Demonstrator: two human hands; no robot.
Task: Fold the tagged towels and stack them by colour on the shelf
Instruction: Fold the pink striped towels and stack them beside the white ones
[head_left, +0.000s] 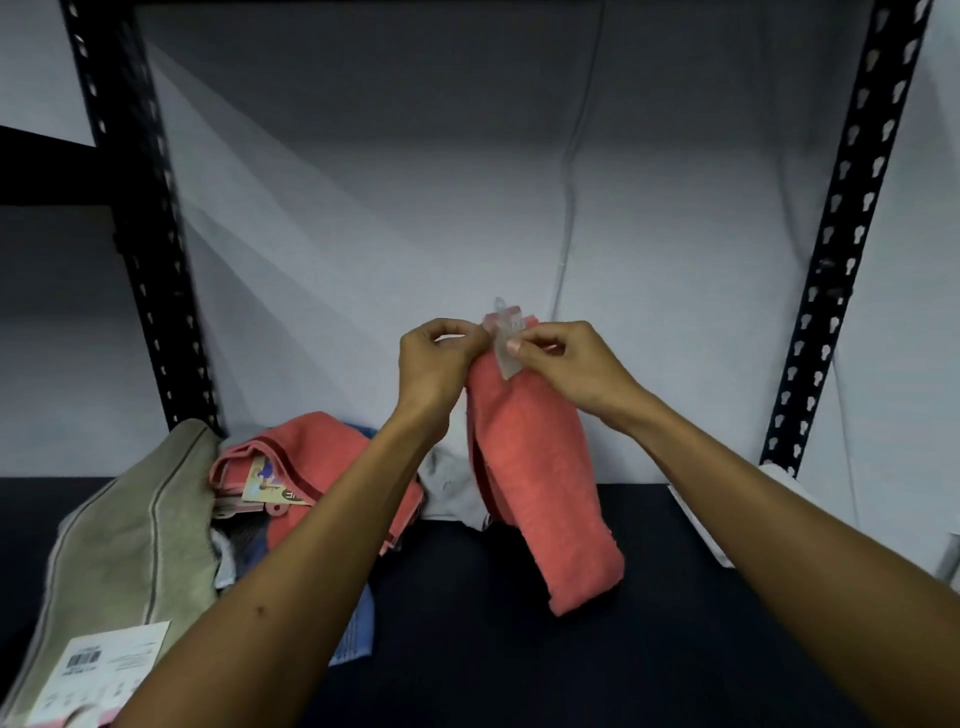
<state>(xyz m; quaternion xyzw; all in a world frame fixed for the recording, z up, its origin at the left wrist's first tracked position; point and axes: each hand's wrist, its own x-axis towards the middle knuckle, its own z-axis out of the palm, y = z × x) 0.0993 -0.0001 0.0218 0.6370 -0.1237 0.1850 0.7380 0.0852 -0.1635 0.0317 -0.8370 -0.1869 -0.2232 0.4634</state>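
Nearest, a beige ribbed terry towel (124, 540) with a white barcode label (98, 670) lies left on the dark shelf (493, 623). Beyond, a folded coral towel (322, 462) rests. Both hands lift a limp, light coral terry towel (540, 493); left hand (436, 364) and right hand (566, 364) pinch its clear plastic hanger tag (503, 338). Better gripped at the corners.

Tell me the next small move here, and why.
Probably lower the coral towel flat onto the shelf to fold: the left hand and right hand hold it dangling by its top edge, pinching the clear plastic hanger tag.
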